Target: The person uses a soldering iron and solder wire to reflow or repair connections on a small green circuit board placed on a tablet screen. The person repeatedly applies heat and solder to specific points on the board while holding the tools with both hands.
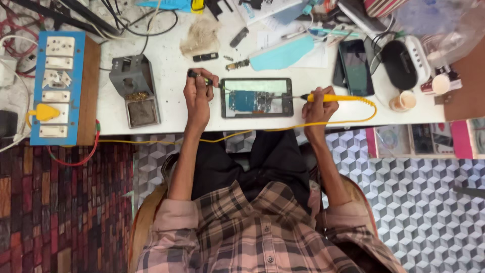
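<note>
Spanning the upper half of the view, the white workbench [166,108] carries everything the person works on. At its left end sits a blue switchboard [54,86] on a wooden box, with a yellow plug [43,112] pushed into 1 of its sockets. Beside that stands a grey soldering-iron stand [135,90] with a tray of dark residue at its front.

At the middle of the bench, just ahead of the person's lap, lies an opened tablet [256,97], flat with its back off, so that a blue circuit board [245,100] shows inside the frame. Further right lie a black smartphone [356,66], face up, then a black oval case [398,64], and nearer the edge a small round cup [402,101].

The right hand [319,107] is closed round the yellow handle of a soldering iron [331,98], which lies nearly level, its dark tip reaching to the tablet's right edge. A coiled yellow cord [365,115] runs from the handle along the bench edge and away to the left.

The left hand [198,90] is closed on a thin dark tool [201,77], pinched between thumb and fingers, whose point aims at the tablet's upper left corner; whether it touches I cannot tell. A turquoise cloth-like piece [283,53] lies just beyond the tablet, and a small dark screwdriver bit [237,64] rests beside it.
</note>
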